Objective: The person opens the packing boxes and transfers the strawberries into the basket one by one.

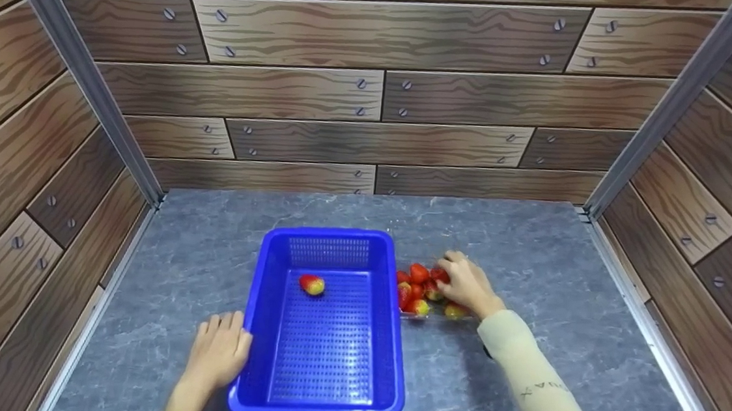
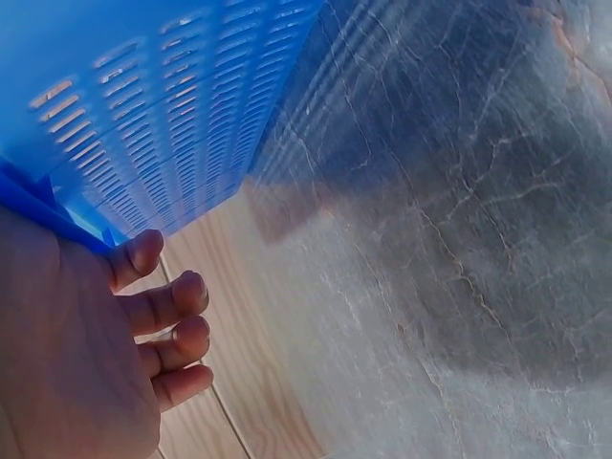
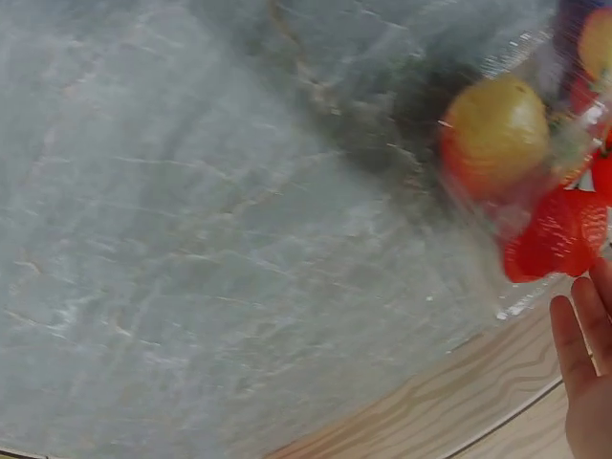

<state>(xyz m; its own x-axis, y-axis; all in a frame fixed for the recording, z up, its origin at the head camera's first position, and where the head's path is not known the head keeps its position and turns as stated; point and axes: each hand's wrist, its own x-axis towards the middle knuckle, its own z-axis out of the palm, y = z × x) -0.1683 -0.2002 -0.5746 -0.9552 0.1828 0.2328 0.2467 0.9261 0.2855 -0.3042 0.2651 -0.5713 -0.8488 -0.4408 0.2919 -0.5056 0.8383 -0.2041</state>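
Observation:
A blue plastic basket (image 1: 341, 334) with perforated sides and floor stands in front of me. One red-and-yellow strawberry (image 1: 312, 285) lies inside it, towards the back left. My left hand (image 1: 219, 349) rests against the basket's left rim, its fingers loosely bent in the left wrist view. To the basket's right, several red and yellow strawberries (image 1: 419, 274) lie in a clear plastic container (image 1: 415, 316). Over that container's right part is my right hand (image 1: 467, 285). In the right wrist view its nearly straight fingers (image 3: 572, 349) reach a red strawberry (image 3: 555, 239); the thumb is hidden there.
A grey marbled tabletop (image 1: 533, 245) lies under everything. Wood-patterned panels (image 1: 374, 95) close off the back, left and right sides, with metal profiles (image 1: 674, 105) at the corners. The basket's right wall stands close against the clear container.

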